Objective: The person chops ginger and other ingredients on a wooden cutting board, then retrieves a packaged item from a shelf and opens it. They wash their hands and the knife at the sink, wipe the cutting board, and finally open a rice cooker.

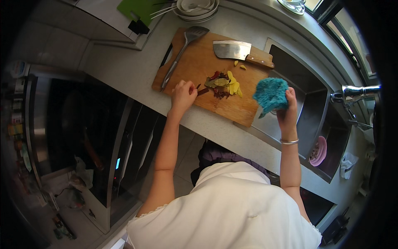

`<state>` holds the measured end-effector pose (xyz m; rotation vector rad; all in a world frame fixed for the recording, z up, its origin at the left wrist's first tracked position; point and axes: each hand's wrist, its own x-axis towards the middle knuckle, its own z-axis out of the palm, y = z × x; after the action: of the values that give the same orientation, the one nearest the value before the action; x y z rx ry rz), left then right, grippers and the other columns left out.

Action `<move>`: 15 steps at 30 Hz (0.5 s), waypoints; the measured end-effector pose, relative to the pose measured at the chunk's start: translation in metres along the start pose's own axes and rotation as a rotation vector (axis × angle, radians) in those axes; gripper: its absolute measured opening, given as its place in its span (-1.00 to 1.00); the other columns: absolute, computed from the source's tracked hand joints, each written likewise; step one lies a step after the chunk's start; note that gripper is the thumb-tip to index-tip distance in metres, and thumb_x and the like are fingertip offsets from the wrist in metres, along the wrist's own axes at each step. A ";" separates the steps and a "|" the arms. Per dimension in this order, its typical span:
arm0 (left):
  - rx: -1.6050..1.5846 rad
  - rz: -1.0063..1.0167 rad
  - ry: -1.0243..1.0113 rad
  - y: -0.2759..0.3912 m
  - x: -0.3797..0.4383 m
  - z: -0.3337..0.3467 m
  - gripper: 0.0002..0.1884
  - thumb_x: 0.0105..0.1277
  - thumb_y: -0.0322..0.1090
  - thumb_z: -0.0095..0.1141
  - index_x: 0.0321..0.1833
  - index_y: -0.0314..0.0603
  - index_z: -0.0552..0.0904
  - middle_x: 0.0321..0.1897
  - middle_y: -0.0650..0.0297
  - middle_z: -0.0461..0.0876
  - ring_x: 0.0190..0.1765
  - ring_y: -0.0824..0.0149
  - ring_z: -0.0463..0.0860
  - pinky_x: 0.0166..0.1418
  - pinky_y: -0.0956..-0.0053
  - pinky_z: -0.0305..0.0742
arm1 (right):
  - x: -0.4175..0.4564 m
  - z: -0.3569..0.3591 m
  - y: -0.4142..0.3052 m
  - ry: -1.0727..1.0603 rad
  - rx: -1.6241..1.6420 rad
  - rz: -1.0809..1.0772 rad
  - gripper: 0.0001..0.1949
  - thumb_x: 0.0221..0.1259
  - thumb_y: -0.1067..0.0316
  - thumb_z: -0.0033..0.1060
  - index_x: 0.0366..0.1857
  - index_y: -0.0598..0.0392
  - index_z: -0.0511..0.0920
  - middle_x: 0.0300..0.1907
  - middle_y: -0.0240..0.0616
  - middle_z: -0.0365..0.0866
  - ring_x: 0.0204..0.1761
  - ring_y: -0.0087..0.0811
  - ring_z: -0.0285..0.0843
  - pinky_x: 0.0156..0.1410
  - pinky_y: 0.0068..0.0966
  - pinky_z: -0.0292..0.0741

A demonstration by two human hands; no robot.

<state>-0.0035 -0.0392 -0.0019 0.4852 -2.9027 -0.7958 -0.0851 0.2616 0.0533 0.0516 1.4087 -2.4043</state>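
Note:
My right hand (290,104) grips a bunched teal fluffy cleaning cloth (271,94) and holds it over the left basin of the sink. At the near left edge of the wooden cutting board (192,60), my left hand (184,95) has its fingers curled. Dark brown strips of bark, perhaps cinnamon (203,91), lie against its fingertips; whether they are pinched I cannot tell. Beside them is a small heap of dried bay leaves (217,82), yellow ginger slices (231,82) and dark red dried spices (221,93).
A cleaver (231,49) and a metal spatula (178,59) rest on the board. Bowls (196,9) are stacked behind it. The board's right end overhangs the steel sink (306,102), near a chrome faucet (354,93). A pink basket (318,151) sits in the sink's right part.

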 end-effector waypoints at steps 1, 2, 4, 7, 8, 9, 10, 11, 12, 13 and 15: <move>0.056 0.017 0.007 -0.004 -0.002 0.004 -0.88 0.01 -0.29 0.04 -0.50 -0.17 0.47 -0.51 0.22 0.42 -0.35 0.22 0.45 -0.25 0.31 0.31 | 0.000 0.005 0.006 -0.042 -0.041 0.014 -0.85 0.10 0.20 -0.13 -0.34 -0.01 0.31 -0.42 -0.49 0.33 -0.34 -0.64 0.34 -0.19 -0.65 0.36; 0.112 0.034 0.013 -0.007 -0.004 0.008 -0.88 0.00 -0.28 0.04 -0.50 -0.16 0.47 -0.51 0.23 0.42 -0.34 0.21 0.45 -0.24 0.30 0.30 | -0.003 0.013 0.012 -0.069 -0.054 0.065 -0.87 0.09 0.24 -0.10 -0.36 0.00 0.31 -0.45 -0.50 0.33 -0.35 -0.67 0.32 -0.21 -0.69 0.33; 0.135 0.001 -0.029 -0.005 -0.003 0.012 -0.87 0.00 -0.28 0.06 -0.51 -0.14 0.45 -0.50 0.25 0.43 -0.36 0.24 0.45 -0.21 0.30 0.30 | -0.007 0.029 0.027 -0.130 -0.125 0.140 -0.89 0.07 0.29 -0.04 -0.40 0.01 0.32 -0.47 -0.52 0.31 -0.36 -0.70 0.28 -0.23 -0.73 0.27; -0.066 -0.072 -0.113 -0.014 0.001 0.011 -0.88 0.01 -0.31 0.06 -0.47 -0.15 0.44 -0.48 0.24 0.43 -0.37 0.25 0.46 -0.21 0.29 0.30 | -0.010 0.056 0.051 -0.263 -0.371 0.139 -0.86 0.04 0.31 0.05 -0.43 0.06 0.32 -0.46 -0.51 0.28 -0.37 -0.68 0.22 -0.24 -0.74 0.22; -0.131 -0.070 -0.092 -0.016 0.001 0.010 -0.88 0.01 -0.33 0.06 -0.43 -0.15 0.44 -0.48 0.23 0.43 -0.38 0.25 0.47 -0.21 0.29 0.30 | -0.009 0.067 0.056 -0.308 -0.408 0.131 -0.85 0.04 0.31 0.06 -0.41 0.07 0.33 -0.44 -0.50 0.30 -0.37 -0.67 0.23 -0.25 -0.73 0.24; -0.194 -0.066 -0.071 -0.018 0.001 0.008 -0.87 0.01 -0.34 0.06 -0.39 -0.15 0.45 -0.48 0.22 0.43 -0.39 0.25 0.47 -0.21 0.28 0.30 | -0.005 0.076 0.061 -0.353 -0.443 0.123 -0.84 0.03 0.31 0.07 -0.39 0.09 0.34 -0.43 -0.48 0.31 -0.36 -0.67 0.24 -0.25 -0.72 0.25; -0.257 -0.062 -0.048 -0.019 0.001 0.006 -0.86 0.01 -0.36 0.07 -0.36 -0.15 0.46 -0.48 0.21 0.43 -0.39 0.26 0.47 -0.21 0.28 0.29 | -0.001 0.085 0.066 -0.373 -0.481 0.117 -0.82 0.03 0.30 0.08 -0.37 0.10 0.34 -0.42 -0.47 0.33 -0.36 -0.67 0.26 -0.26 -0.72 0.27; -0.264 -0.049 -0.036 -0.019 0.000 0.005 -0.83 0.01 -0.37 0.07 -0.32 -0.14 0.46 -0.47 0.21 0.42 -0.37 0.25 0.47 -0.20 0.28 0.29 | 0.003 0.094 0.072 -0.393 -0.519 0.110 -0.81 0.02 0.29 0.08 -0.36 0.11 0.35 -0.40 -0.45 0.35 -0.35 -0.66 0.27 -0.26 -0.71 0.28; -0.272 -0.037 -0.023 -0.019 -0.001 0.005 -0.80 0.00 -0.38 0.08 -0.27 -0.13 0.46 -0.46 0.21 0.42 -0.34 0.25 0.47 -0.20 0.28 0.28 | 0.008 0.103 0.077 -0.415 -0.559 0.104 -0.79 0.02 0.28 0.09 -0.34 0.12 0.35 -0.39 -0.44 0.36 -0.34 -0.65 0.29 -0.27 -0.70 0.29; -0.279 -0.025 -0.009 -0.018 -0.003 0.004 -0.77 0.00 -0.39 0.08 -0.23 -0.13 0.46 -0.45 0.21 0.42 -0.32 0.24 0.47 -0.19 0.28 0.28 | 0.012 0.112 0.080 -0.398 -0.519 0.139 -0.76 0.01 0.26 0.11 -0.33 0.13 0.36 -0.38 -0.43 0.37 -0.34 -0.65 0.30 -0.27 -0.69 0.30; -0.083 0.080 0.013 -0.014 -0.006 0.004 -0.71 -0.04 -0.42 0.09 -0.19 -0.11 0.46 -0.41 0.21 0.41 -0.27 0.22 0.45 -0.17 0.29 0.26 | 0.021 0.127 0.087 -0.360 -0.439 0.212 -0.70 -0.02 0.20 0.14 -0.31 0.15 0.36 -0.37 -0.41 0.38 -0.34 -0.63 0.32 -0.27 -0.67 0.32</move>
<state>0.0051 -0.0462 -0.0126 0.3629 -2.8431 -0.8943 -0.0591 0.1093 0.0403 -0.3093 1.6211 -1.7823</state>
